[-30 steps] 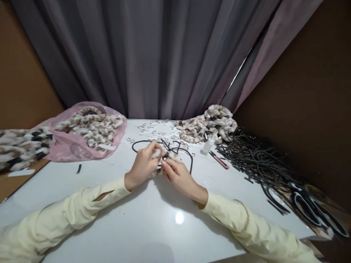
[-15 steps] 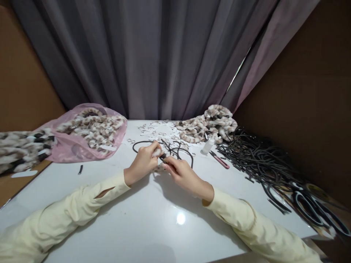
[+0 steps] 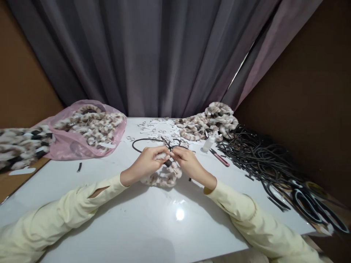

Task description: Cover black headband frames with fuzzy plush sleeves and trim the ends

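Strands of mottled fur (image 3: pixel 16 149) lie at the far left, partly on a brown board, with a white tag (image 3: pixel 22 171) near their front edge. Beside them a pink bag (image 3: pixel 74 148) spreads open around a heap of furry coils (image 3: pixel 95 126). Nearer the front, a short black piece (image 3: pixel 79 167) rests alone on the white worktop (image 3: pixel 137 226).

Next comes the left hand (image 3: pixel 161 152), clamped at the fingertips on the pale upper part of a furry loop (image 3: pixel 161 179). This loop is at the middle of the worktop, below and between the hands; its long axis runs roughly left to right, its curved side faces the wearer, and its upper part, with a dark section, rises toward the fingers. The hands hide where it ends. The right hand (image 3: pixel 175 152) has its fingertips together close to the left one's; what they pinch cannot be told.

Just behind the hands, black cord (image 3: pixel 145 139) curves out to the left and crosses itself, with small rings and white labels (image 3: pixel 156 128) scattered beyond. Further right stand a clear bottle (image 3: pixel 208 143) and pink-handled snips (image 3: pixel 221 158), in front of a furry pile (image 3: pixel 219 117). A tangle of black cords (image 3: pixel 257 157) fills the right edge, with large scissors (image 3: pixel 307 206) nearest the front.
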Demonstrator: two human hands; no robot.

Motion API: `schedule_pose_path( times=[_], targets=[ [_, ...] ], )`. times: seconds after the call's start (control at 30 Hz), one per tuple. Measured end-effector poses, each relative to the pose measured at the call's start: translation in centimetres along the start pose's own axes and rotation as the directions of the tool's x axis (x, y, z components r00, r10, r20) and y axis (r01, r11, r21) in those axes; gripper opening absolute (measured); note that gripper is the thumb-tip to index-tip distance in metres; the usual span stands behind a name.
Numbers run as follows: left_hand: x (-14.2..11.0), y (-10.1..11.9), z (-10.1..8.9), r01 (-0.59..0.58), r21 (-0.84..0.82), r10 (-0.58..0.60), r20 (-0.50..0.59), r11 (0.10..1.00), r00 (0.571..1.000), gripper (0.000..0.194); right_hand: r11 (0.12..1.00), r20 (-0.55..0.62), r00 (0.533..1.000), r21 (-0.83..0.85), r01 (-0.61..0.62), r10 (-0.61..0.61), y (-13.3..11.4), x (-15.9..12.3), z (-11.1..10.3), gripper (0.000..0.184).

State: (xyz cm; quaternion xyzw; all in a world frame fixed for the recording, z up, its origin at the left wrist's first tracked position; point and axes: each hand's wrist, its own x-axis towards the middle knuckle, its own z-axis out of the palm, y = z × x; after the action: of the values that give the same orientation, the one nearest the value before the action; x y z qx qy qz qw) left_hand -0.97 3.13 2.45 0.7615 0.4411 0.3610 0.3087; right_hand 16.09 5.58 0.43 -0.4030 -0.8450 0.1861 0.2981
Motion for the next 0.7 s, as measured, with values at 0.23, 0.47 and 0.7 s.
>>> schedule_pose_path(
  times=[0.23, 0.47, 0.7],
  targets=[
    [0.0, -0.1, 0.0, 0.034, -0.019, -0.032, 0.068, 0.999, 0.997, 0.010, 0.991, 0.035, 0.997, 0.111, -0.073, 0.070, -0.1, 0.3, 0.0, 0.032],
    [0.2, -0.8, 0.3, 0.090, -0.095, -0.089, 0.015, 0.991, 0.996, 0.010, 0.986, -0.038, 0.989, 0.094, -0.138, 0.142, -0.2, 0.0, 0.2, 0.020],
    [0.7, -0.8, 0.0, 0.267, -0.374, -0.297, -0.025, 0.888, 0.954, 0.021, 0.992, -0.223, 0.967, 0.069, -0.109, 0.122, -3.2, -1.7, -0.3, 0.016]
  ],
)
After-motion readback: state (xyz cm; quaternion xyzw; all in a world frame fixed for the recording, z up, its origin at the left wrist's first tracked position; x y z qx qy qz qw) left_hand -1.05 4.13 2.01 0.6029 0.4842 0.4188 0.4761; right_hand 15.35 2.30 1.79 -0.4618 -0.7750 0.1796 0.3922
